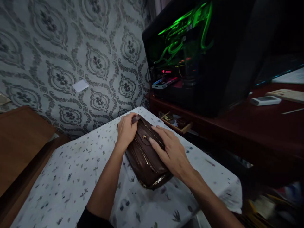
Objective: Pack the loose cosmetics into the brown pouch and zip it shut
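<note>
A dark brown leather bag (pixel 147 158) with gold-toned zippers and a small clasp lies on a table with a white patterned cover (pixel 87 161). My left hand (pixel 127 129) is at the bag's far left end, its fingers closed round a strap there. Across the right side of the bag rests my right hand (pixel 169 148), fingers stretched out and thumb near the clasp. The bag's far right edge is partly hidden under that hand.
A computer case (pixel 213 63) with green lights stands on a dark red desk (pixel 256 126) at the right. Below it is an open drawer (pixel 186 128) with small items. Brown furniture (pixel 23 139) is at the left, beside a patterned wall.
</note>
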